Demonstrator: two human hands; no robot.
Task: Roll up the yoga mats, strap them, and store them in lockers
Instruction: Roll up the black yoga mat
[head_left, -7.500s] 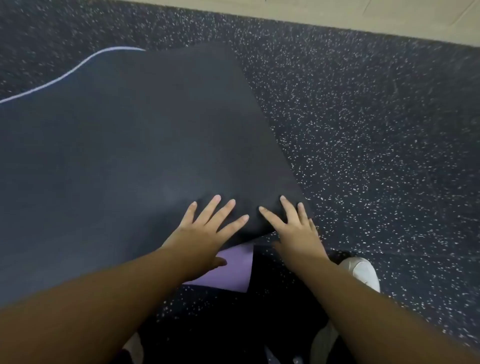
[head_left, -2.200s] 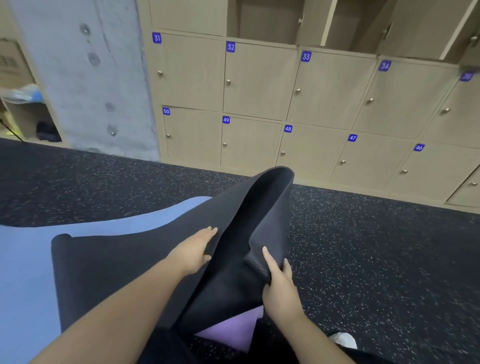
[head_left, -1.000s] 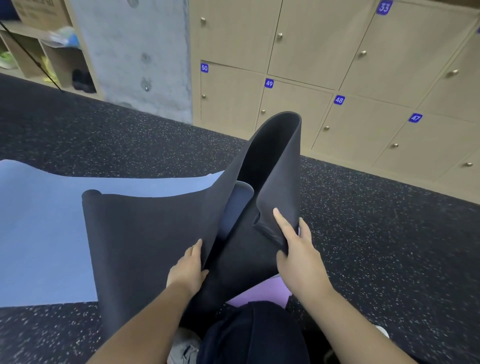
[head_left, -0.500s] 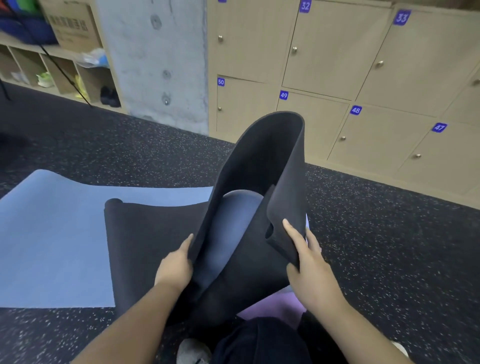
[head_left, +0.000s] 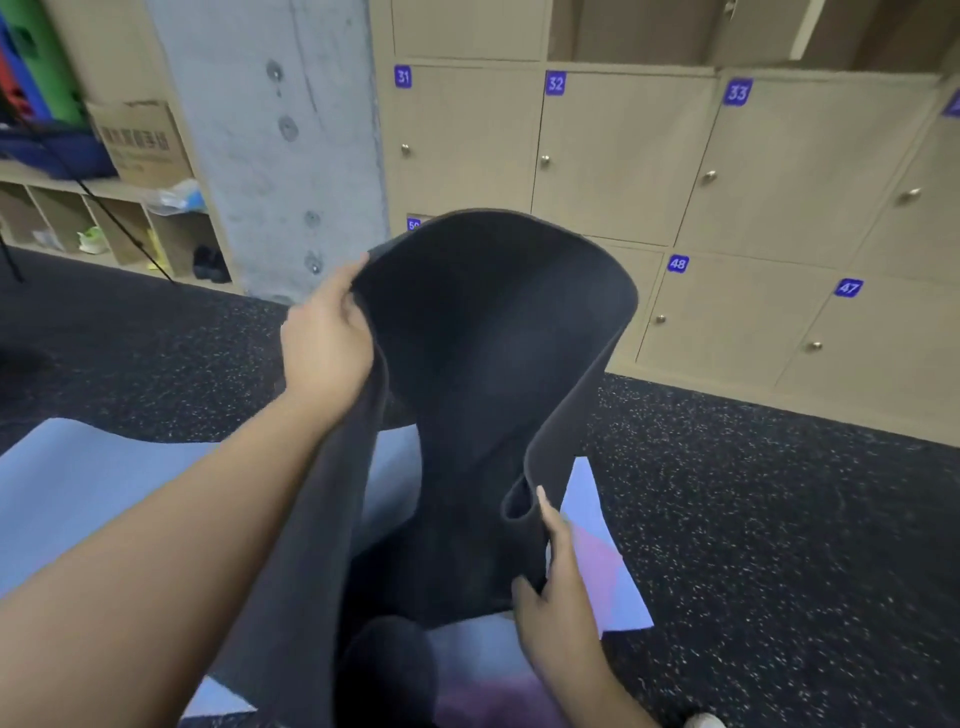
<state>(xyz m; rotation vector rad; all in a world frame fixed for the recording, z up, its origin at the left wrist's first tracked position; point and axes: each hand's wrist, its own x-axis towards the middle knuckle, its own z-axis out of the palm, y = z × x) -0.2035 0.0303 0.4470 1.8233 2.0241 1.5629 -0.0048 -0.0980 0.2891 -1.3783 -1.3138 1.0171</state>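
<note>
The left hand grips the raised edge of the black mat. The right hand pinches its lower corner, above the blue mat.

The black mat looks like matt, soft rubber that bends in limp folds. The blue mat under it is smooth and matt. The floor is dark, grainy rubber with pale specks. The lockers show pale matt wood with small shiny metal knobs. The pillar is rough bare concrete, and the box is plain cardboard.
</note>
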